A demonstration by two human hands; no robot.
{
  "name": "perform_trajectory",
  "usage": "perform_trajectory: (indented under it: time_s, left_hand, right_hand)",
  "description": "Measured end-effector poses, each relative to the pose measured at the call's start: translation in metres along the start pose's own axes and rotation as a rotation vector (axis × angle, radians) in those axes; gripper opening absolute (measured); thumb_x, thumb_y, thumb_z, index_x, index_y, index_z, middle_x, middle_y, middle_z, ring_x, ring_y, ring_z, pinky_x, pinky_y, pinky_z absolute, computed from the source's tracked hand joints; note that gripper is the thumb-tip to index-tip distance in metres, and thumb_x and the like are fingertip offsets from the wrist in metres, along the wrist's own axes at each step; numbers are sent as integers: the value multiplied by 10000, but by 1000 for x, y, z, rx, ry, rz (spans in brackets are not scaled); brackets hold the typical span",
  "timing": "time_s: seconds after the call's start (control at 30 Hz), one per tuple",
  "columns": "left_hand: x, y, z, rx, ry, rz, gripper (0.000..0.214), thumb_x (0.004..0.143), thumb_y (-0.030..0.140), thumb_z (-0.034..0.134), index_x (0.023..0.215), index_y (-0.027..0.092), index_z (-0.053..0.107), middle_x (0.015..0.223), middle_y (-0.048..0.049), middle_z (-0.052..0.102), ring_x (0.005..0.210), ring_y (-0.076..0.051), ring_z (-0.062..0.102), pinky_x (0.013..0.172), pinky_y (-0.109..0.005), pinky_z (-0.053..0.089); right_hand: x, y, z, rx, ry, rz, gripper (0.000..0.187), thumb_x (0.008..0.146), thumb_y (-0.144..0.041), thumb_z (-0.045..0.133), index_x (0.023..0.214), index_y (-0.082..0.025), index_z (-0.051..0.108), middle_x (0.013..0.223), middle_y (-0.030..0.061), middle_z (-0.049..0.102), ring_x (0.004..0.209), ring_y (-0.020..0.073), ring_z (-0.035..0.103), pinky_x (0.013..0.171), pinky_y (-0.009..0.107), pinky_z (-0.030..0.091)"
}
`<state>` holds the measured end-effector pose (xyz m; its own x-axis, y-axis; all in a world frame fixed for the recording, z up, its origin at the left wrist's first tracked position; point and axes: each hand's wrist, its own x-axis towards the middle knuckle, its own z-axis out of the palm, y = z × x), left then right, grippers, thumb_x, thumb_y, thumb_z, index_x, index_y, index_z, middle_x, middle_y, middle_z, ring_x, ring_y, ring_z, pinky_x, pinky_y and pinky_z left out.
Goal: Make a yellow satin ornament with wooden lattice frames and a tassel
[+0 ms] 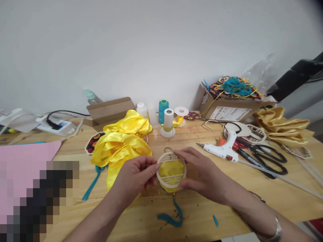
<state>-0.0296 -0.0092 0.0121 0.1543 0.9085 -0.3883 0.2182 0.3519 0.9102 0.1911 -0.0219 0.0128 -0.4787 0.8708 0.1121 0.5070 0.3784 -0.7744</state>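
Observation:
A round wooden lattice frame backed with yellow cloth is held between both hands over the table. My left hand pinches its left rim between thumb and fingers. My right hand curls around its right side, fingertips at the upper rim and thumb near the lower right. A teal tassel hangs from its lower end and lies on the wood; a small loop shows at the top. Beside my left hand is bunched yellow satin cloth, partly covering a dark patterned piece.
To the right lie a white glue gun, black scissors and gold cloth. A cardboard box with patterned pieces and teal threads stands behind. Teal thread and a ribbon spool stand at the back, pink sheet at left.

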Motion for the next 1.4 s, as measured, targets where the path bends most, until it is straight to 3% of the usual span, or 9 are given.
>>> perform_trajectory:
  time_s: [0.17, 0.43, 0.57, 0.7, 0.87, 1.0, 1.1, 1.4]
  left_hand:
    - [3, -3, 1, -14, -70, -99, 257, 678, 419, 671, 699, 166, 631, 434, 33, 588, 350, -70, 469, 360, -160, 339]
    - [6, -8, 1, 18, -153, -131, 264, 703, 412, 653, 807, 169, 674, 476, 16, 624, 392, -93, 521, 389, -181, 393]
    - [8, -9, -3, 141, -33, 25, 333, 667, 410, 692, 915, 190, 685, 701, -13, 704, 534, -128, 591, 488, -230, 468]
    - [8, -9, -6, 362, 84, 235, 263, 685, 411, 668, 864, 223, 712, 789, -18, 703, 690, -173, 620, 608, -273, 499]
    - [5, -9, -6, 555, -40, 374, 463, 634, 484, 718, 1040, 266, 678, 968, -27, 633, 706, -169, 594, 587, -268, 493]
    - [3, -10, -7, 749, -67, 456, 590, 623, 520, 726, 1155, 290, 614, 1057, -36, 580, 929, -232, 578, 783, -325, 491]
    - [2, -11, -7, 839, -88, 474, 627, 642, 549, 701, 1204, 301, 574, 1064, -38, 577, 974, -247, 566, 851, -354, 463]
    - [1, -16, -8, 972, -124, 543, 593, 715, 565, 636, 1237, 308, 521, 1016, -21, 584, 900, -217, 591, 744, -303, 459]
  right_hand:
    - [0, 5, 3, -128, -28, -34, 708, 714, -414, 735, 1329, -246, 426, 1220, 99, 533, 1095, 244, 486, 913, 408, 433]
    - [-3, 7, -3, -224, -59, -24, 627, 675, -495, 739, 1195, -208, 537, 1030, 74, 604, 944, 226, 522, 788, 363, 453]
    - [-4, 8, -6, -236, -45, -18, 611, 685, -516, 721, 1183, -204, 553, 973, 72, 612, 897, 221, 533, 740, 353, 447]
    - [-3, 8, -5, -237, -44, -54, 591, 685, -520, 718, 1160, -201, 569, 950, 71, 625, 882, 218, 530, 747, 353, 432]
    - [0, 10, -3, -253, -49, -72, 581, 684, -552, 702, 1126, -193, 588, 911, 66, 632, 862, 221, 505, 743, 357, 407]
    - [1, 12, -2, -280, -57, -71, 559, 706, -546, 689, 1112, -177, 590, 889, 67, 624, 846, 217, 490, 722, 344, 389]
    - [1, 12, -2, -298, -55, -85, 556, 729, -551, 666, 1125, -169, 583, 891, 74, 614, 847, 218, 482, 727, 347, 382]
    - [-1, 13, -2, -346, -79, -110, 566, 752, -516, 661, 1174, -151, 563, 917, 78, 589, 873, 222, 463, 759, 351, 382]
